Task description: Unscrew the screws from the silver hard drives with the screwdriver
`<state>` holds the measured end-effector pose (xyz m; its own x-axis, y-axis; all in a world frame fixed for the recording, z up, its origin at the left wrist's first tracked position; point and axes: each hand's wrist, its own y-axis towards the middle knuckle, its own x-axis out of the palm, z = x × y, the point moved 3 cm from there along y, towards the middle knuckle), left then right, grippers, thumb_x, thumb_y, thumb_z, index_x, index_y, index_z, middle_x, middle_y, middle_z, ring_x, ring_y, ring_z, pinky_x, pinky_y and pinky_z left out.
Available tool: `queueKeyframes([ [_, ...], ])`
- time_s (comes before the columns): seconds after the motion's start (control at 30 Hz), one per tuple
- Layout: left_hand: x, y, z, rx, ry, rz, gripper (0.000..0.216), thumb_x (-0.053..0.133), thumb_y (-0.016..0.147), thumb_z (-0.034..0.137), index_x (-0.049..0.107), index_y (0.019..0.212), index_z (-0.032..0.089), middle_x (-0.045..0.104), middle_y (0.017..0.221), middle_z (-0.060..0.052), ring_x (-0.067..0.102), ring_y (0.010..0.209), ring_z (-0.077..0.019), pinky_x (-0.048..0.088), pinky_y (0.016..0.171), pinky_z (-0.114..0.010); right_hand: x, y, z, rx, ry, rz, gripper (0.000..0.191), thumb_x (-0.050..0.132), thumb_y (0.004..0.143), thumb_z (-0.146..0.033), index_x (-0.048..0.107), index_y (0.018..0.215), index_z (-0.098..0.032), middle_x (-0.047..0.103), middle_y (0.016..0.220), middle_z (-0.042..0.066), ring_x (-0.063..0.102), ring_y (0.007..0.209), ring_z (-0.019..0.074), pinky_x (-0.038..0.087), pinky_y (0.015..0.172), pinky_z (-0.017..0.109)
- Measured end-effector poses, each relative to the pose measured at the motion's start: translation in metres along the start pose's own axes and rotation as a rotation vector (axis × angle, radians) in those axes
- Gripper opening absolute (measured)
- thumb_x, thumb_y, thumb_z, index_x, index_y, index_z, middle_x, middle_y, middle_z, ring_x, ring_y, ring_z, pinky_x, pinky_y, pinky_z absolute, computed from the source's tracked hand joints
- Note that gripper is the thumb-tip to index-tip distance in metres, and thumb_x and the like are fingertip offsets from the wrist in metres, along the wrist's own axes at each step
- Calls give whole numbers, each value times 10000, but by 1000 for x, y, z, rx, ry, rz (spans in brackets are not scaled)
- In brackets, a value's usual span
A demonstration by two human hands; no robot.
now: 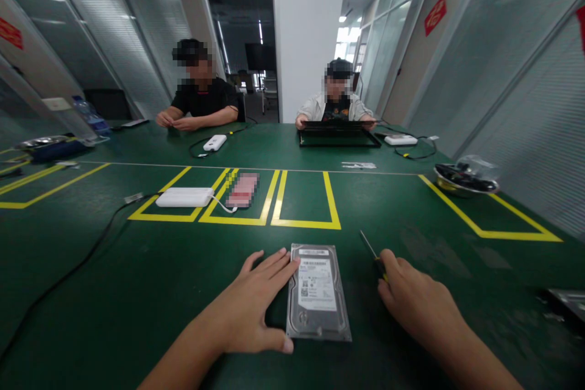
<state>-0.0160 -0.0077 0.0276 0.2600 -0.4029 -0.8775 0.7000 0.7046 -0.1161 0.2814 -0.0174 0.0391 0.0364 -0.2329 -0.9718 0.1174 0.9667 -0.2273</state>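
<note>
A silver hard drive (317, 292) with a white label lies flat on the green table (137, 292) just in front of me. My left hand (256, 304) lies flat beside it, fingers stretched out, touching the drive's left edge, thumb by its near corner. My right hand (411, 298) is closed round the handle of a screwdriver (369, 248), whose thin shaft points up and left, to the right of the drive.
Yellow tape boxes (305, 201) mark the table ahead. A white power bank (185, 197) with cables lies in one. A metal bowl (464, 180) stands at right. Two people sit across the table, one holding a black laptop (338, 133). A dark part (569, 301) lies at far right.
</note>
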Motion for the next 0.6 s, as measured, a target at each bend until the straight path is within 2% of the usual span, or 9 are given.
queueKeyframes([
  [0.33,2,2,-1,9,16,16,1180,676,689,782,76,1588,309,128,1641,-88,166,1493,-386,-1,1200,-607,1,-2,-2,-31,-9,76,189,510,987,-240,490,1169,-195,542,1058,70,617,968,230,435,647,291],
  [0.6,4,3,-3,25,22,28,1213,697,668,780,71,1590,300,137,1641,-95,171,1491,-393,-5,1199,-605,3,-3,-2,-43,19,72,213,506,981,-231,504,1190,-190,526,1072,75,609,956,222,439,655,296],
])
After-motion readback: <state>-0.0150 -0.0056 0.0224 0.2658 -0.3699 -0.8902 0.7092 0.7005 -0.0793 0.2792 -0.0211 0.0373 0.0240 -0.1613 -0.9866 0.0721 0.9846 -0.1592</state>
